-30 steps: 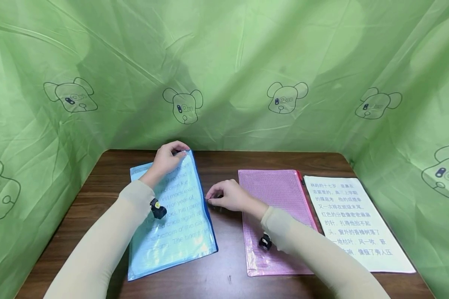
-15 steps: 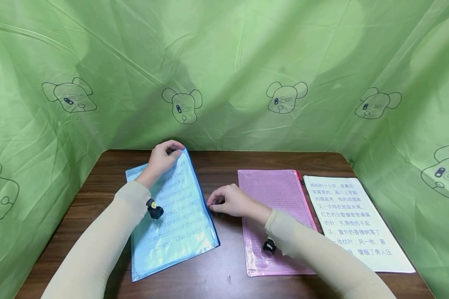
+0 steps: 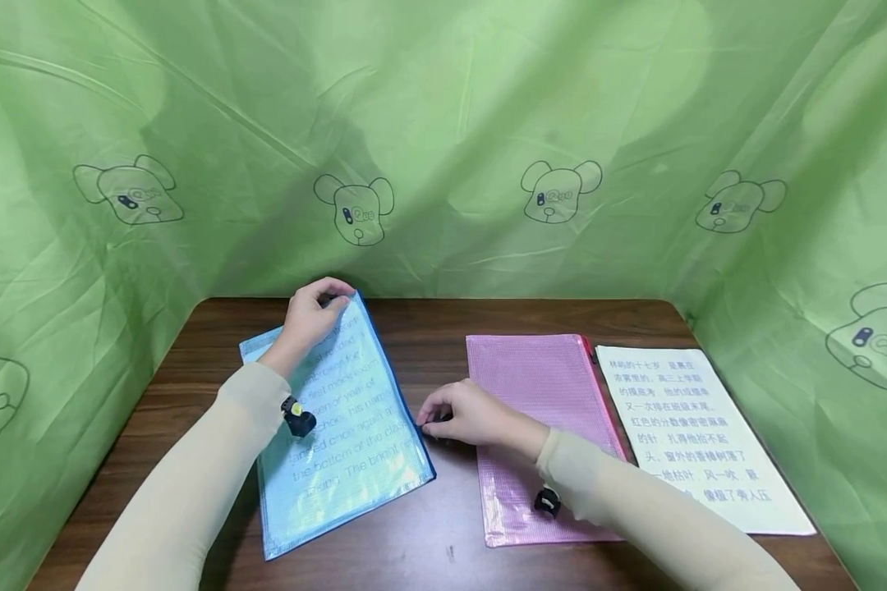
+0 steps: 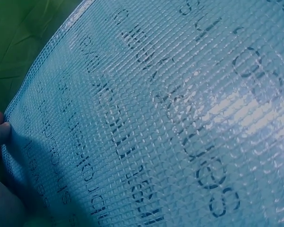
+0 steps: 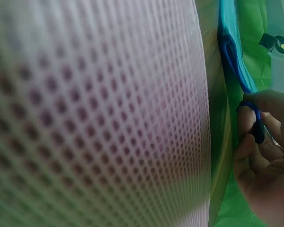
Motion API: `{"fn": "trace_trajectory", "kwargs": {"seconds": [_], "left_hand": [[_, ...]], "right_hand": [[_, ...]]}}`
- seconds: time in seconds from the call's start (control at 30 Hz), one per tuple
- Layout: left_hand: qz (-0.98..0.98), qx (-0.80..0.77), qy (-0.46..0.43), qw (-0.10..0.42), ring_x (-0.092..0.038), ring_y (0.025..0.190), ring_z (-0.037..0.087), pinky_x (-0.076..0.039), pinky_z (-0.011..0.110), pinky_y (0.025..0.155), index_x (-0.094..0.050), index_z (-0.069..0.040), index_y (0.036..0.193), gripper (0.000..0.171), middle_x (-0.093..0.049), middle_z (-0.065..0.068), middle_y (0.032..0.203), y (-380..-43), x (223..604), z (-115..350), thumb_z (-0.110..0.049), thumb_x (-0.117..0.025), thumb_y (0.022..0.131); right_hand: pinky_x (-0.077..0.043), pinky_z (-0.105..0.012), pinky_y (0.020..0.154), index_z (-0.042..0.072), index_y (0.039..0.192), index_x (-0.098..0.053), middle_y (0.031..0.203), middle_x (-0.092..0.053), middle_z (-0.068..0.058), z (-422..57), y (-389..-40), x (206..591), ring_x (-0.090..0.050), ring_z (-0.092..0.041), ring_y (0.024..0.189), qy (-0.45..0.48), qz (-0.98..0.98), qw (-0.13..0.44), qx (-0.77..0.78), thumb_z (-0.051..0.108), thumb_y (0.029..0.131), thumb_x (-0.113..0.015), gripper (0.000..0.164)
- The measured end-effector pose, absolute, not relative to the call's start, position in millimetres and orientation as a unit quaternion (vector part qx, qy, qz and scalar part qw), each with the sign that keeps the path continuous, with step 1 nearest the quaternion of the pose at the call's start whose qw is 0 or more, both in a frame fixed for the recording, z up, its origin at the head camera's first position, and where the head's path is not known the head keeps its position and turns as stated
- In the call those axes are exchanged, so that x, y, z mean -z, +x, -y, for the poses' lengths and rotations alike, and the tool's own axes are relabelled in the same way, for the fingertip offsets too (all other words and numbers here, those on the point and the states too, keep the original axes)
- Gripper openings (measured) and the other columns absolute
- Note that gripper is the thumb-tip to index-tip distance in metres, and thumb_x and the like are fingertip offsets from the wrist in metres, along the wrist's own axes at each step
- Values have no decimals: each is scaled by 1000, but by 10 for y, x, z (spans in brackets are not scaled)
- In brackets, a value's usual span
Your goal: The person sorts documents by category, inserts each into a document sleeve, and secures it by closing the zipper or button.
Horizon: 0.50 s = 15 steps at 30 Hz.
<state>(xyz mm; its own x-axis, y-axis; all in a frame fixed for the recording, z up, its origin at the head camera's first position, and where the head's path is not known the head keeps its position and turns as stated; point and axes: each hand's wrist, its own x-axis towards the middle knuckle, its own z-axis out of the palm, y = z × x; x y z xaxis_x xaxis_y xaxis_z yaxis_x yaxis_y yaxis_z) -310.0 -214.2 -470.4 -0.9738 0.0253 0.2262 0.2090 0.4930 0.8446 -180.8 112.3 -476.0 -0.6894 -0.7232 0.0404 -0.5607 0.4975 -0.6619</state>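
Note:
A blue mesh zipper pouch [image 3: 340, 468] with an English printed sheet inside lies tilted on the left half of the table, its dark blue zipper along the right edge. My left hand [image 3: 309, 318] grips its far top corner between thumb and fingers; fingertips [image 4: 1, 132] show at the mesh border in the left wrist view. At the pouch's right edge, my right hand [image 3: 467, 414] pinches the zipper pull. Its dark blue cord loop and black end [image 5: 259, 132] stick out between the fingers in the right wrist view.
A pink mesh zipper pouch [image 3: 532, 377] with a red zipper lies under my right forearm. Right of it is a white stack of paper [image 3: 680, 410] with Chinese print. Green cloth [image 3: 443, 164] stands around the back and sides of the wooden table [image 3: 414, 328].
My right hand has slid toward the near side along the blue pouch's zipper edge. The left hand and the pouch's top corner have shifted left, turning the pouch slightly.

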Motion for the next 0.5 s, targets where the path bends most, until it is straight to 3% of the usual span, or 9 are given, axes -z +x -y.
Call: {"fn": "trace_trajectory", "kwargs": {"seconds": [0.5], "left_hand": [[863,493,-57,97,-60,117,28,-44,47,102,-77,-13,121,17,-71,9,124,-3105,4640,2179,-12,-65,110]], "right_hand": [[-58,-22,83,13,104,-83,98,-80,5,-1213,-1656,4719,-67,2,85,-379,-852,129,337,10,96,-83,9]]}}
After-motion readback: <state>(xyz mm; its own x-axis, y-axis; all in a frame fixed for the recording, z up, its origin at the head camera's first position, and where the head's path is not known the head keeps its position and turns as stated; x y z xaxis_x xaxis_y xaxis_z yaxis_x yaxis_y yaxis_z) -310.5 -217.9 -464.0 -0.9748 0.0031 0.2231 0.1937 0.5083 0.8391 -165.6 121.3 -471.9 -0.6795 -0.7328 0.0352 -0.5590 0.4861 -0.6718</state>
